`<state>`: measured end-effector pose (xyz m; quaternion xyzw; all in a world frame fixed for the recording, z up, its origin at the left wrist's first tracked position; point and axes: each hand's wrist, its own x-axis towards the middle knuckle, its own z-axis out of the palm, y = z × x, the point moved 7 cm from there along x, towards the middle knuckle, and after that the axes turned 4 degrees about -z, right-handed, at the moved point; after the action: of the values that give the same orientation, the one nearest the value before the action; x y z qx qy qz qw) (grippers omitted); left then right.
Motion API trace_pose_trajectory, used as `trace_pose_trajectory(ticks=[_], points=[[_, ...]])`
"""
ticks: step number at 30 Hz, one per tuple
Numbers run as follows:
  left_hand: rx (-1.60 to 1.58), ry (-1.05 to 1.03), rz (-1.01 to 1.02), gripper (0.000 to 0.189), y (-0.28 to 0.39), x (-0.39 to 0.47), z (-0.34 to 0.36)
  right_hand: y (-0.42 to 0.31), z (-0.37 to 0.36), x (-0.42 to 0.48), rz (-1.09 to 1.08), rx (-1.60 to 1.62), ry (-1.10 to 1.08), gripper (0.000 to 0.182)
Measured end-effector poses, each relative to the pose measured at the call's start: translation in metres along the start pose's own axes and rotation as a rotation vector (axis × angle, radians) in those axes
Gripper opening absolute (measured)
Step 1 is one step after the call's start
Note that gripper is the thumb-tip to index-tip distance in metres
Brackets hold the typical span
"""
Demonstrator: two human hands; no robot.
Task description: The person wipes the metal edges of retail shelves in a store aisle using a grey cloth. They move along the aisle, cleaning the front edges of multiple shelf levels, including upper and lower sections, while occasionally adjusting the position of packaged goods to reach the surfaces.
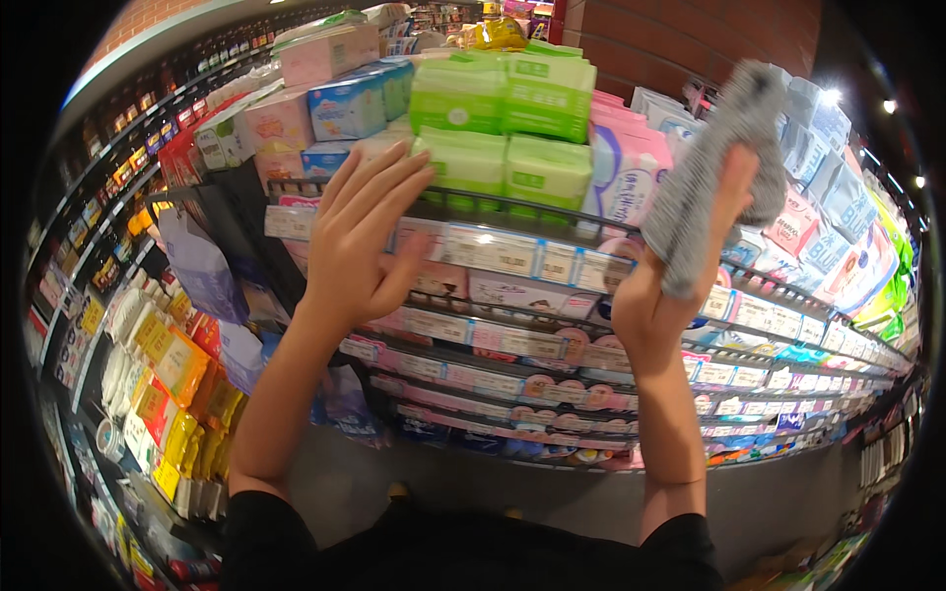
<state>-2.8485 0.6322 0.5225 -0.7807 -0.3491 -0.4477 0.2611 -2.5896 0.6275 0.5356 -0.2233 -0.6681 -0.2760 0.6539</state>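
Observation:
A grey cloth (684,192), blurred by motion, hangs over the fingers and palm of my right hand (665,295), which is raised before the upper shelf. My left hand (362,236) holds nothing; its fingers are spread in front of the shelf's front rail (510,201). Just beyond its fingertips stand stacked green and white soft packs (502,96). Between my hands runs a strip of price tags (510,255) along the shelf edge. To the left of the green packs sit blue boxes (347,103) and pink boxes (277,122).
Purple bags (199,258) hang at the shelf's left end. Orange and yellow packets (185,362) fill a display at left, with bottle shelves behind. Pink and white packs (628,162) and light-blue packs (828,199) stand at right. Lower shelves carry more tags above the grey floor (458,480).

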Motion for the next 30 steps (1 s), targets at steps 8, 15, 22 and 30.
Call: trace_pose_trajectory(ticks=[8,15,22,30], points=[[-0.074,-0.016,-0.105,0.061,-0.118,-0.074,-0.018,-0.014,0.119,0.018,0.134,-0.256,-0.227,0.072],[-0.238,-0.035,-0.047,0.065,-0.129,-0.086,-0.007,-0.045,0.144,0.003,0.210,-0.289,-0.244,0.067],[-0.246,0.029,-0.024,0.064,-0.131,-0.088,-0.009,-0.137,0.205,0.016,0.121,0.002,-0.124,0.084],[-0.386,0.140,-0.086,0.046,-0.162,-0.109,-0.040,-0.166,0.295,0.011,-0.160,-0.315,-0.660,0.083]])
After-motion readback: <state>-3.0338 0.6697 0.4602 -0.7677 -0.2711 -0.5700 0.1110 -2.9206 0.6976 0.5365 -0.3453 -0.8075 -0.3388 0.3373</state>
